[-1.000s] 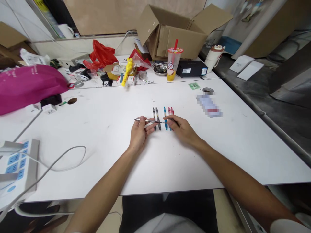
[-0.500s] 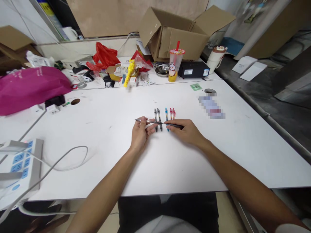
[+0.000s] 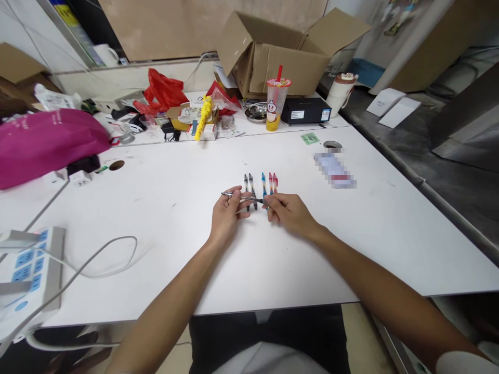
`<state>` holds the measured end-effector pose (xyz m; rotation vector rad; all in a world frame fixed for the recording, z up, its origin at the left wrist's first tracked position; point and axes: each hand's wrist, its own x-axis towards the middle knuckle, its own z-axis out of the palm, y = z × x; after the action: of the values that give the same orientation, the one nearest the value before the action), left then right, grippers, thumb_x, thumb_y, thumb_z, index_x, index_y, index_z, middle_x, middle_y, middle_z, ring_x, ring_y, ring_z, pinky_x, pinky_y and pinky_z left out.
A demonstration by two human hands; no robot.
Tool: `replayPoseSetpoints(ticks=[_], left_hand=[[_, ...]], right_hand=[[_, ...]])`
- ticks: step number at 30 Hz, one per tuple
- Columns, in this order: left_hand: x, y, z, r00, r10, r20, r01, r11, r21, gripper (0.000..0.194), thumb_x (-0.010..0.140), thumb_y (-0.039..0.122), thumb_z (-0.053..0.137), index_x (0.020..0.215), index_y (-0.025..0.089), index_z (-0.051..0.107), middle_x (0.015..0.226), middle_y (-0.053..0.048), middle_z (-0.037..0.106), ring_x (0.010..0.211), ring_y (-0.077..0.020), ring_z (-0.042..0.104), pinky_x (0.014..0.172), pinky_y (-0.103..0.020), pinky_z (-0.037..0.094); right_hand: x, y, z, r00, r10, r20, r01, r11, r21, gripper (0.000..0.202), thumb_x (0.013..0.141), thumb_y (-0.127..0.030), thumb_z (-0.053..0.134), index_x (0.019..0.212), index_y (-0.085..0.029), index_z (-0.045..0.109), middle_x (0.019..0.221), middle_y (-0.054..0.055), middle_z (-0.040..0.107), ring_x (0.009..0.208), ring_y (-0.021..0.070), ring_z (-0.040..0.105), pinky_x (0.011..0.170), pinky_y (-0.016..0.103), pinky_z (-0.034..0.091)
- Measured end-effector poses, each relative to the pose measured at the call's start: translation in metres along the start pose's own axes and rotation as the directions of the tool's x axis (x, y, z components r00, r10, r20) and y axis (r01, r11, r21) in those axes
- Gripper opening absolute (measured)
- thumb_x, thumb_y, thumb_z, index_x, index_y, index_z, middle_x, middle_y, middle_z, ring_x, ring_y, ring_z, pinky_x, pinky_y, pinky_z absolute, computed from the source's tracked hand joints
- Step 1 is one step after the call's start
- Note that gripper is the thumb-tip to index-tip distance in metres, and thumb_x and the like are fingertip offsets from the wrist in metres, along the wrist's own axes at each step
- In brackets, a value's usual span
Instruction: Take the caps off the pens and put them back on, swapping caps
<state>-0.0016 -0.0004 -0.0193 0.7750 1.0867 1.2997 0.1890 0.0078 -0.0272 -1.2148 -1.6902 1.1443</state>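
Note:
A thin silvery pen (image 3: 247, 197) with a dark end lies level between my two hands, above the desk. My left hand (image 3: 227, 214) pinches its left part between thumb and fingers. My right hand (image 3: 288, 212) grips its dark right end, which the fingers mostly hide. Behind and below the pen, two black pens (image 3: 251, 183) lie side by side on the white desk. To their right are a blue pen (image 3: 264, 182) and two pink pens (image 3: 273, 181), whose lower parts are partly hidden by my right hand.
A blurred-out packet (image 3: 335, 170), a tape roll (image 3: 332, 145) and a green packet (image 3: 310, 138) lie right. Behind stand a drink cup (image 3: 276, 106), a black box (image 3: 306, 111) and an open carton (image 3: 284, 67). A power strip (image 3: 42, 270) with a cable is left.
My right hand has drawn in over the pen's dark end, covering more of it. My left hand's fingers have spread a little. The whole view has shifted slightly.

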Motion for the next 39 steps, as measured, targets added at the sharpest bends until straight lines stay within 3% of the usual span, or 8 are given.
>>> replayPoseSetpoints(ticks=[2,6,11,17,21,26,29,39], left_hand=[[0.0006,0.0006,-0.0009,1.0,0.019,-0.004,-0.019,1.0,-0.008,0.037,0.092,0.04,0.073,0.119,0.018,0.063,0.117,-0.014,0.076,0.099,-0.0218,0.077,0.057,-0.019,0.058],[0.0028,-0.0014,-0.0029,0.999,0.038,-0.039,-0.04,0.998,-0.045,0.035,0.09,0.039,0.075,0.113,0.018,0.059,0.116,-0.014,0.077,0.095,-0.0212,0.078,0.057,-0.019,0.058],[0.0035,-0.0049,-0.0029,0.999,0.051,-0.017,-0.052,0.997,-0.052,0.035,0.088,0.044,0.077,0.102,0.018,0.057,0.118,-0.014,0.076,0.092,-0.0205,0.079,0.059,-0.019,0.059],[0.0033,-0.0063,-0.0021,0.997,0.069,0.022,-0.068,0.997,-0.036,0.041,0.086,0.048,0.077,0.104,0.019,0.054,0.115,-0.013,0.077,0.089,-0.02,0.079,0.061,-0.022,0.06],[0.0033,-0.007,-0.0025,0.994,0.104,0.019,-0.103,0.995,-0.011,0.043,0.086,0.049,0.077,0.106,0.019,0.053,0.117,-0.015,0.077,0.091,-0.0213,0.079,0.064,-0.025,0.062],[0.0046,-0.008,-0.0039,0.993,0.116,0.014,-0.116,0.993,0.022,0.041,0.088,0.05,0.075,0.102,0.019,0.053,0.116,-0.016,0.077,0.09,-0.0209,0.079,0.065,-0.026,0.062],[0.0056,-0.0088,-0.005,0.992,0.123,0.017,-0.123,0.992,0.029,0.041,0.088,0.05,0.075,0.103,0.019,0.053,0.114,-0.014,0.077,0.089,-0.0205,0.078,0.064,-0.025,0.061],[0.0038,-0.0061,-0.0042,0.991,0.136,0.006,-0.136,0.989,0.063,0.039,0.089,0.05,0.073,0.104,0.019,0.054,0.109,-0.014,0.077,0.09,-0.0215,0.078,0.063,-0.026,0.061]], right_hand=[[-0.0001,-0.0006,0.0012,0.999,-0.021,-0.041,0.019,0.999,-0.044,0.042,0.099,-0.056,0.053,0.085,-0.02,0.069,0.067,0.001,0.063,0.058,0.0145,0.052,0.058,0.031,0.042],[0.0003,-0.0006,0.0026,0.991,-0.107,-0.074,0.109,0.994,0.019,0.031,0.097,-0.048,0.059,0.113,-0.022,0.064,0.096,0.004,0.069,0.077,0.0166,0.059,0.068,0.031,0.046],[0.0002,-0.0012,0.0018,0.998,-0.046,-0.036,0.046,0.999,-0.006,0.036,0.1,-0.053,0.053,0.097,-0.02,0.067,0.074,0.001,0.061,0.063,0.0146,0.05,0.061,0.031,0.041],[0.0003,-0.0038,0.0032,1.0,-0.019,0.012,0.019,1.0,-0.024,0.034,0.099,-0.051,0.052,0.088,-0.021,0.062,0.074,0.001,0.06,0.065,0.0155,0.051,0.064,0.031,0.041],[0.0009,-0.0018,0.0057,0.999,-0.051,0.019,0.05,0.999,0.017,0.024,0.095,-0.046,0.061,0.101,-0.022,0.061,0.088,0.002,0.065,0.076,0.0166,0.057,0.071,0.032,0.044],[0.0008,-0.0004,0.0063,0.999,-0.046,0.006,0.046,0.999,0.016,0.028,0.093,-0.048,0.064,0.1,-0.022,0.063,0.092,0.004,0.067,0.078,0.017,0.058,0.073,0.033,0.045],[0.0,-0.0032,0.0056,0.998,-0.005,0.057,0.006,1.0,-0.018,0.035,0.098,-0.051,0.054,0.087,-0.021,0.066,0.082,0.003,0.067,0.07,0.016,0.055,0.069,0.032,0.044],[-0.0012,-0.0044,0.0083,1.0,-0.01,0.021,0.01,1.0,-0.021,0.027,0.096,-0.049,0.059,0.097,-0.022,0.064,0.081,0.001,0.063,0.071,0.016,0.053,0.068,0.032,0.042]])
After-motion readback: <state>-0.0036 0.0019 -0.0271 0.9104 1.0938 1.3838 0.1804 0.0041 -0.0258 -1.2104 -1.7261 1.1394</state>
